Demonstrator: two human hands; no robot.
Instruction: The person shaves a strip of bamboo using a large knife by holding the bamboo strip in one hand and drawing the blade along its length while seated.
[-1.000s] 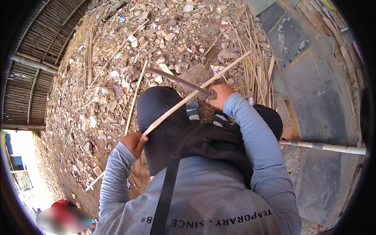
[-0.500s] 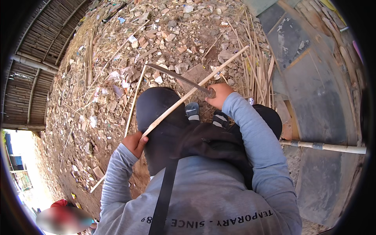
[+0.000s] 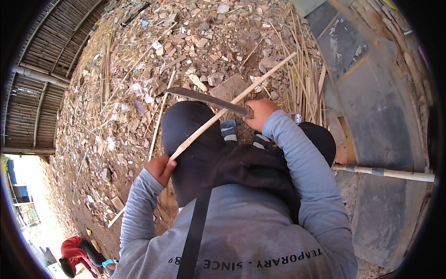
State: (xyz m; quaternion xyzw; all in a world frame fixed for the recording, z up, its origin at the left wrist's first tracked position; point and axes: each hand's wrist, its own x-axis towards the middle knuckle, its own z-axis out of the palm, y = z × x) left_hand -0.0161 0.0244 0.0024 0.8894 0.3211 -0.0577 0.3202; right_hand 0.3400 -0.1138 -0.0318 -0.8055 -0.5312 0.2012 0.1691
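- Head view: I'm watching the left hand [image 3: 160, 168] gripping the bamboo strip [image 3: 232, 103], right hand [image 3: 260, 113] clenching the machete [image 3: 204, 97].
- The blade could be slipping toward the left fingers [image 3: 168, 168].

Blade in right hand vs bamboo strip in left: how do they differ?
The machete blade is dark metal, wide and flat; the bamboo strip is pale, thin and longer. Blade points left from the right hand; strip slants up-right from the left hand. They cross, each gripped at one end.
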